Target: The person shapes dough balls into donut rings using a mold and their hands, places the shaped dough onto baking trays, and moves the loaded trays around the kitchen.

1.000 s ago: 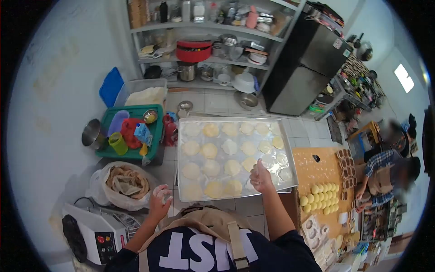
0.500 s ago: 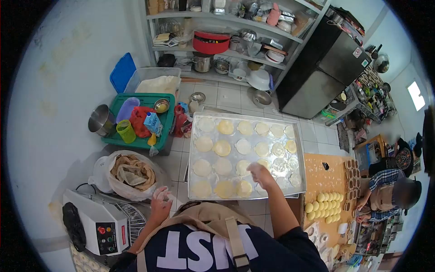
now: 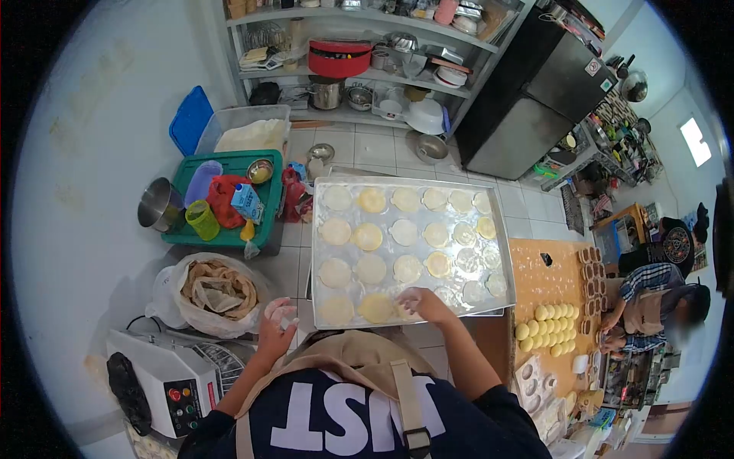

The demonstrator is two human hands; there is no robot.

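Note:
A large metal tray (image 3: pixel 417 252) bears rows of flat, pale dough rounds (image 3: pixel 405 232), some yellower than others. Over its near edge is my right hand (image 3: pixel 425 303), fingers bent down at a round in the front row, which it partly covers. Whether those fingers grip anything is too small to tell. To the left of the tray, my left hand (image 3: pixel 278 317) is raised with its fingers apart and nothing in it. Both hands look dusted with white.
A green lid (image 3: pixel 176 174) with bowls and a carton stands at left, above a bag (image 3: pixel 248 327) and a machine (image 3: pixel 160 382). At right, a co-worker (image 3: pixel 650 302) stands by a wooden table (image 3: pixel 527 268) with dough balls (image 3: pixel 547 329). Shelves and a fridge stand behind.
My right hand has moved left and nearer to me across the tray, from the right-hand rounds to the front row. My left hand has stayed beside the tray. The camera view has shifted.

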